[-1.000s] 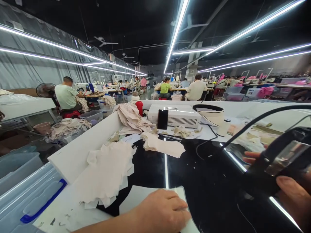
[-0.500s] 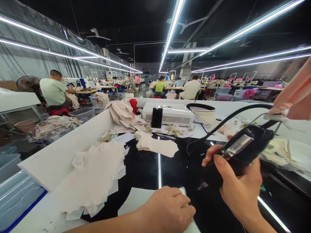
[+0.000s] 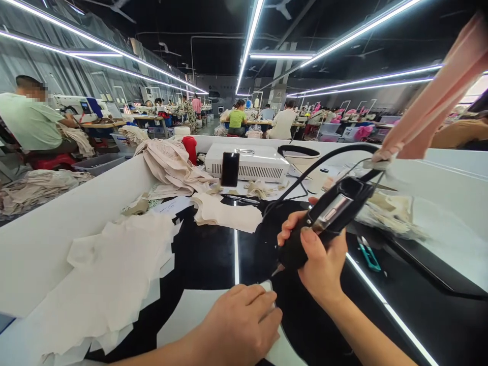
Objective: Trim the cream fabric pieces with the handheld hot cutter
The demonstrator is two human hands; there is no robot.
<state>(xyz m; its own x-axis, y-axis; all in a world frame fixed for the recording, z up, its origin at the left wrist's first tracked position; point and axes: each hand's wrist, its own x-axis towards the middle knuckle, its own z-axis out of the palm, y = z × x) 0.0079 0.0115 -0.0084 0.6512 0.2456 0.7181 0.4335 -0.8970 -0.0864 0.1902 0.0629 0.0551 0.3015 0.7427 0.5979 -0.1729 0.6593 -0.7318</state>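
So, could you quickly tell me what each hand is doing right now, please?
Left hand: flat on the white sheet, holding nothing.
Right hand: closed around the black tool.

white machine point(image 3: 247, 161) w/ black phone point(image 3: 230, 169), red bottle point(image 3: 189, 148), teal snips point(image 3: 368, 254)

The black table top point(image 3: 213, 254) lies bare in a broad lane down its middle, from the near edge up to the folded cream fabric piece point(image 3: 224, 216), and again along the right side beyond the small teal snips point(image 3: 368, 255). The left edge is blocked by a heap of cut pale pieces point(image 3: 114, 274) against the white side wall point(image 3: 57, 223). The far edge is crowded: crumpled garments point(image 3: 171, 168), a white machine box point(image 3: 247, 162), a dark phone point(image 3: 230, 169) and a black cable point(image 3: 305, 178) looping across.
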